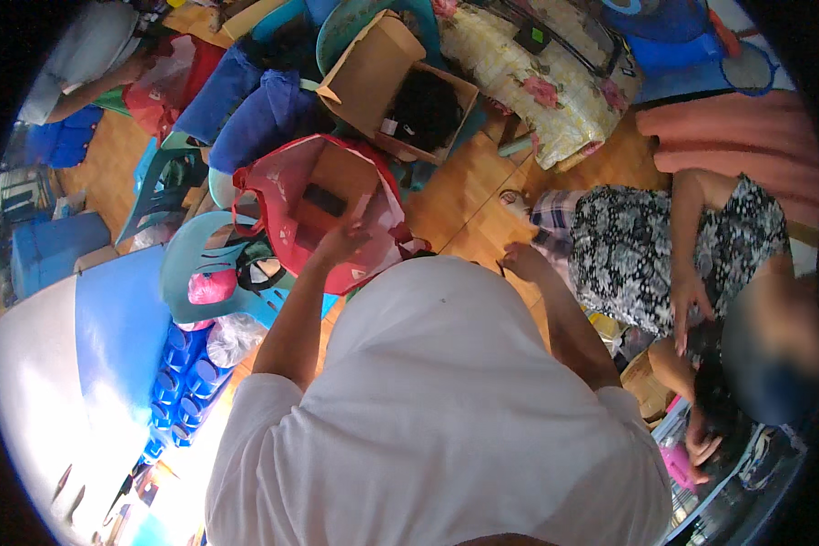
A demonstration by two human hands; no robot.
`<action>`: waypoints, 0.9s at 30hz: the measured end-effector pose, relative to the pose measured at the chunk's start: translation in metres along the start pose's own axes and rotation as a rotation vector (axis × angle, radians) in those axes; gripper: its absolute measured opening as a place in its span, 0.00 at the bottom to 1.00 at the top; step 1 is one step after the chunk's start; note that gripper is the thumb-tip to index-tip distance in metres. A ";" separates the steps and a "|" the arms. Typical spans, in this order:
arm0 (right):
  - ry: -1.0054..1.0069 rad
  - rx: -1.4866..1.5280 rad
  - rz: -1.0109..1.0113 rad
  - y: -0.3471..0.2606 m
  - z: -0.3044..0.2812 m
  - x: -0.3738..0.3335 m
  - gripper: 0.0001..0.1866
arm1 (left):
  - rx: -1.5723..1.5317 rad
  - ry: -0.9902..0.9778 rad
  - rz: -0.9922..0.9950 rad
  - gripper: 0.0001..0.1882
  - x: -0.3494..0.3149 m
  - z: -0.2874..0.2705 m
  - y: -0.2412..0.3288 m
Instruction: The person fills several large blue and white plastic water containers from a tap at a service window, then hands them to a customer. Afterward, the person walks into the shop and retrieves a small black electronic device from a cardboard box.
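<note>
My left hand [343,244] is at the near side of a red bag [268,187] with pale see-through panels, its slightly blurred fingers bent against the bag. Inside the bag stands a brown cardboard box [348,173], and a dark flat rectangular item [324,200] shows against it. The bag rests by a light-blue plastic chair [187,264]. Off to the right, my right hand [524,262] hangs over the tiled floor with its fingers curled in. A small dark bit shows at its fingertips, too little to name.
An open cardboard box [373,64] with black contents sits beyond the bag, beside dark-blue cloth [268,114]. A flowered, plastic-wrapped bundle [537,82] lies far right. A person in a patterned dress [623,259] sits at right; another person's arm [96,96] reaches in at far left. Blue-lidded containers [187,382] stand left.
</note>
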State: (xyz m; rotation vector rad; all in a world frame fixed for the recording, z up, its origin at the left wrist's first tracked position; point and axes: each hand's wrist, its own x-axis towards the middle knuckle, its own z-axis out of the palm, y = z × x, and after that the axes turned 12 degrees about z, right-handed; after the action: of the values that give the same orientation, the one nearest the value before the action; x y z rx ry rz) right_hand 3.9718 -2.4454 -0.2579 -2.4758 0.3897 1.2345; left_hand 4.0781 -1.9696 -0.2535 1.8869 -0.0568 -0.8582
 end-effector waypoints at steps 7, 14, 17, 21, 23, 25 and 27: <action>0.109 -0.108 -0.215 -0.129 -0.113 0.094 0.23 | -0.301 0.328 -0.072 0.35 0.001 -0.050 -0.057; 0.059 -0.094 -0.161 -0.204 -0.172 0.203 0.26 | -0.103 0.436 -0.202 0.34 -0.049 -0.028 -0.063; 0.169 -0.028 -0.167 -0.218 -0.172 0.259 0.31 | -0.054 0.511 -0.289 0.32 -0.071 0.001 -0.046; 0.254 0.241 0.012 -0.232 -0.167 0.343 0.41 | -0.036 0.495 -0.428 0.31 -0.090 0.035 -0.016; 0.332 0.266 0.142 -0.235 -0.165 0.382 0.46 | -0.074 0.504 -0.504 0.30 -0.093 0.048 0.005; 0.421 0.214 0.276 -0.236 -0.166 0.417 0.47 | -0.226 0.562 -0.615 0.31 -0.089 0.060 0.028; 0.245 0.462 0.385 -0.234 -0.174 0.443 0.46 | -0.194 0.566 -0.643 0.31 -0.080 0.067 0.050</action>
State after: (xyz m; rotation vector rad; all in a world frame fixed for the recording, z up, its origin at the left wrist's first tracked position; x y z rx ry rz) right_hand 4.4454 -2.3476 -0.4749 -2.2026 1.1220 0.8353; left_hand 3.9958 -2.0144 -0.1857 1.9118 0.9866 -0.6699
